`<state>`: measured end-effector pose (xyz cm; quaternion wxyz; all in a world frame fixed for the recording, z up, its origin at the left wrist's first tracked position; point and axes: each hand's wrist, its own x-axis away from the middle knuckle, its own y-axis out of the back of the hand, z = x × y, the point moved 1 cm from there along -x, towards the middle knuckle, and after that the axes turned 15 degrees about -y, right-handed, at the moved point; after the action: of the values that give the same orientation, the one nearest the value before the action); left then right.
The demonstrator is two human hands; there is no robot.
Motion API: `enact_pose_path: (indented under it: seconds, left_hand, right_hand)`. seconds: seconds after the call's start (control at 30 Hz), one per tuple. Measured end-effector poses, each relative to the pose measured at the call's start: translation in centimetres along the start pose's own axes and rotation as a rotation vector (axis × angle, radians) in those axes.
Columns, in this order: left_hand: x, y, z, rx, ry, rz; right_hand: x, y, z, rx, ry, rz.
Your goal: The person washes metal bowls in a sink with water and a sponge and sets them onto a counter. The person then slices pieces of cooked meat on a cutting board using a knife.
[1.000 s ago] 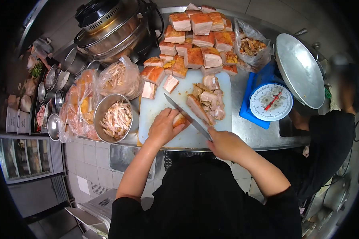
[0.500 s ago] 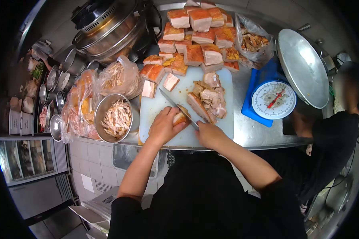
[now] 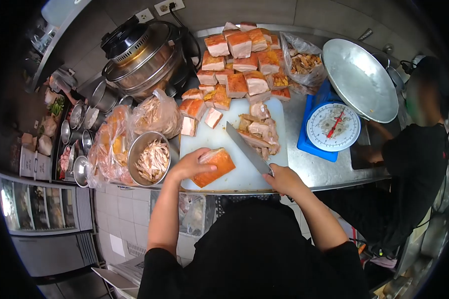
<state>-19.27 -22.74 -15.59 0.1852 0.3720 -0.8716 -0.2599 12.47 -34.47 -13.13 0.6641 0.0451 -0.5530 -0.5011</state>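
My left hand [image 3: 188, 166] grips a block of roast pork belly [image 3: 215, 166] at the front of the white cutting board [image 3: 204, 140], its orange-brown skin side showing. In my right hand [image 3: 285, 180] is the handle of a long kitchen knife [image 3: 248, 151]. The blade slants up and left across the board, apart from the block. Beyond the knife lies a heap of cut meat pieces [image 3: 260, 129]. Two small pork chunks rest at the board's left, one of them a pale-sided chunk [image 3: 213, 117]. Behind the board rises a stack of pork belly blocks [image 3: 242, 62].
A blue dial scale [image 3: 333, 127] with a metal pan [image 3: 360, 79] stands right. At left are a steel bowl of shredded meat [image 3: 149, 158], plastic bags of meat [image 3: 157, 117] and a large cooker [image 3: 143, 60]. A co-worker in black [image 3: 409, 169] is at the right.
The knife has come away from the block and moved right with my right hand. The pork block has turned skin side up in my left hand. The camera view has shifted.
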Motion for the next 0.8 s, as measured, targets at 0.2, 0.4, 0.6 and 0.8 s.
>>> enact_pose_path:
  seconds: [0.2,0.4,0.6,0.8]
  left_hand:
    - [-2.3,1.8,1.9,-0.045,0.036,-0.107]
    - [-1.5,-2.6,0.5,-0.197,-0.204,-0.225]
    - [-2.3,-1.5,1.8,0.213,0.051,-0.105]
    - [-3.8,-0.1,2.0,0.841,-0.084,-0.030]
  right_hand:
    - [-0.1,-1.5,-0.7,0.044,0.023,-0.080]
    - [0.4,-2.0,-2.2,0.077,0.126,-0.104]
    - [0.3,-2.3,-2.3,0.042,0.111,-0.144]
    - [0.1,-2.5,-2.0,0.051,0.062,-0.145]
